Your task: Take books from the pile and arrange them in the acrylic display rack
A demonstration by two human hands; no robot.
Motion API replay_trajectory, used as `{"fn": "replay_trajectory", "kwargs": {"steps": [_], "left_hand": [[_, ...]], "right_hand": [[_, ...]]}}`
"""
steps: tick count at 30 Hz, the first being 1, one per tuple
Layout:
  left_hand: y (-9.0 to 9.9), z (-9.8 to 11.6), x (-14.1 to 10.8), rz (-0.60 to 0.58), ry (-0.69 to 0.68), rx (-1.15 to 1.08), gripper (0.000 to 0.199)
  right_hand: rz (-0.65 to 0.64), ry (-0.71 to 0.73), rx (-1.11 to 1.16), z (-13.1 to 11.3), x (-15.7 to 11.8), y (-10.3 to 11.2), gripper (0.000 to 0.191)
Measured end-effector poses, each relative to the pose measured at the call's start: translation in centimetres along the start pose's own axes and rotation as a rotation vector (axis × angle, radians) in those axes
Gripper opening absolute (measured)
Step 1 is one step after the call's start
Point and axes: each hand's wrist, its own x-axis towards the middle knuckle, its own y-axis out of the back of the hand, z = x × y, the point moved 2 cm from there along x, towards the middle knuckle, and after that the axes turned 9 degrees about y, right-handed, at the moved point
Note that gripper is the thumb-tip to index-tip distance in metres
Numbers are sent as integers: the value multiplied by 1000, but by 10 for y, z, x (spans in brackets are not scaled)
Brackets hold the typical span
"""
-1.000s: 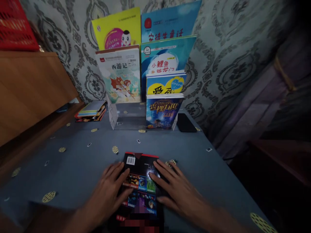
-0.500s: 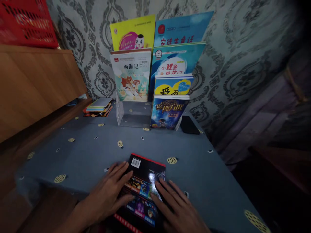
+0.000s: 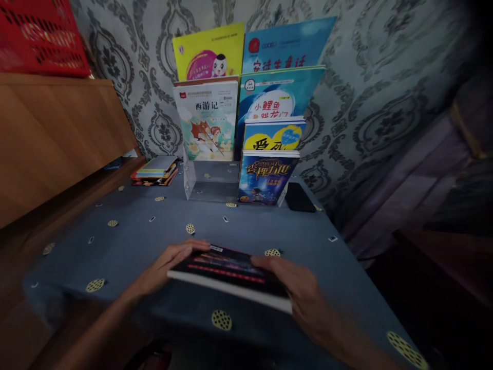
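A dark book (image 3: 234,264) with red strips and a white barcode is held between my hands over the near part of the table. Its near edge is raised, so its white page block faces me. My left hand (image 3: 175,257) grips the book's far left side, fingers reaching along it toward the barcode corner. My right hand (image 3: 298,280) is closed on the right side, thumb on top of the cover and the other fingers hidden beneath. Beyond them, a clear acrylic stand (image 3: 211,191) holds several books, among them a blue book (image 3: 265,180) at its front right.
A small pile of thin books (image 3: 155,169) lies at the table's back left. Right of the stand is a flat black object (image 3: 299,197). A wooden cabinet (image 3: 61,133) with a red basket (image 3: 42,41) stands at left. Patterned blue cloth (image 3: 131,246) covers the table.
The dark book's near edge has come up off the table, tilting the book. My hands have gone from lying flat on its cover to gripping its two sides.
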Motion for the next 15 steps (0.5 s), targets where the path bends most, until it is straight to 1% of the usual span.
{"fn": "replay_trajectory", "kwargs": {"steps": [2,4,5,7,9,12,15], "left_hand": [[-9,-5,15,48,9,-215,56],[-19,-9,31,115,2,-428,64],[-24,-9,38,144,-4,-514,66],[-31,-7,52,196,-16,-619,66],[-34,-2,64,230,-5,-643,66],[-34,3,81,259,44,-626,73],[-30,5,98,264,77,-615,78]], "right_hand": [[45,-123,74,7,11,0,34],[115,-225,154,15,19,-2,41],[148,-268,199,19,23,-3,44],[195,-339,291,28,30,-6,47],[234,-400,379,38,37,-11,48],[296,-491,494,55,44,-19,54],[337,-531,554,70,50,-25,59]]}}
